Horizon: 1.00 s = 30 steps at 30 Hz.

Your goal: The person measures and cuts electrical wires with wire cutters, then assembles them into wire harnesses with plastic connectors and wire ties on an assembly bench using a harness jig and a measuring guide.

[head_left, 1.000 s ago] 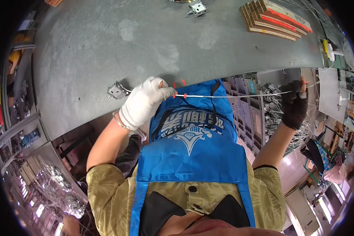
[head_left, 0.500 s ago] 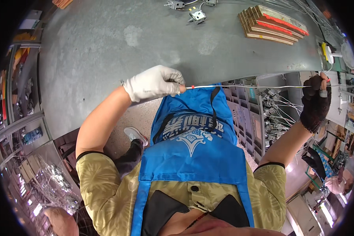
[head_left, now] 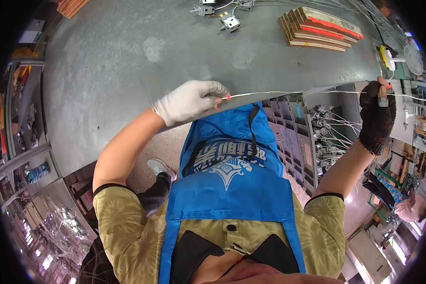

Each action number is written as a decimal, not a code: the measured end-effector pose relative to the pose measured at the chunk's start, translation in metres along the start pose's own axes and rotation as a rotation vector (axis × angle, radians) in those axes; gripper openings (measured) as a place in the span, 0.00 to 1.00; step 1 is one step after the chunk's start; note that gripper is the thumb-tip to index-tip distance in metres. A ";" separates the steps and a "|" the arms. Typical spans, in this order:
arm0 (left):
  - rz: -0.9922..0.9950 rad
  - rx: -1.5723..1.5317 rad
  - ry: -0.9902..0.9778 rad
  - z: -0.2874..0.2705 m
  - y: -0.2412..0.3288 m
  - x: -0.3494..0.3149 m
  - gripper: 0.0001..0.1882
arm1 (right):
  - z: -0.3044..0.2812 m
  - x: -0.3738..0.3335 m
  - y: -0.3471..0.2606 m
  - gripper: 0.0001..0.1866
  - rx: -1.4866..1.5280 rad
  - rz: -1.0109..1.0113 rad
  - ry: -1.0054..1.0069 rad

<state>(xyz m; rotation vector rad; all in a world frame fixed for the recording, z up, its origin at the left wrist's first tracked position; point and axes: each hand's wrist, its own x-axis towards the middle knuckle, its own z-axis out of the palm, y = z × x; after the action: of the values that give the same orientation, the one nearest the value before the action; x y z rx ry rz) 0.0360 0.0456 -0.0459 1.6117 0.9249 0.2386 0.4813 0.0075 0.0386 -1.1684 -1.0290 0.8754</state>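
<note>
A thin white wire [head_left: 279, 92] runs from hand to hand along the near edge of the table [head_left: 128, 75]. My left hand [head_left: 187, 100], in a white glove, pinches its left end, where small red bits show at and below the fingertips. Far to the right, my right hand [head_left: 378, 111] wears a dark fingerless glove and is closed round the wire, which passes out beyond it toward the right rim. A small red spot also shows at the right fingertips.
A stack of brown boards with red edges [head_left: 319, 31] lies at the back right. Small metal units with wires [head_left: 230, 22] sit at the far side. A small white fan [head_left: 404, 59] stands near the right corner. Below it, wired metal units [head_left: 324, 125] fill a rack.
The wire now sags slightly upward in view and sticks out right of my right hand. More red bits show at my left fingers. The view has shifted a little.
</note>
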 end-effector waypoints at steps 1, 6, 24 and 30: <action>-0.055 -0.071 -0.054 -0.003 0.000 0.005 0.14 | 0.001 -0.001 -0.003 0.19 0.003 0.006 0.000; 0.209 0.056 -0.186 -0.001 0.024 -0.006 0.10 | -0.015 -0.003 -0.042 0.17 0.161 0.095 -0.039; 0.458 0.225 0.136 -0.004 0.041 0.006 0.12 | -0.051 -0.007 -0.053 0.18 0.364 0.118 -0.178; 0.439 0.363 0.303 0.006 0.055 -0.007 0.18 | -0.046 -0.008 -0.021 0.12 0.701 0.182 0.091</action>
<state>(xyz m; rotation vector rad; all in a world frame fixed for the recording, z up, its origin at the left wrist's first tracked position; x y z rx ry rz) 0.0583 0.0376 0.0045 2.1516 0.8627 0.6648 0.5227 -0.0176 0.0545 -0.6958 -0.4710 1.1893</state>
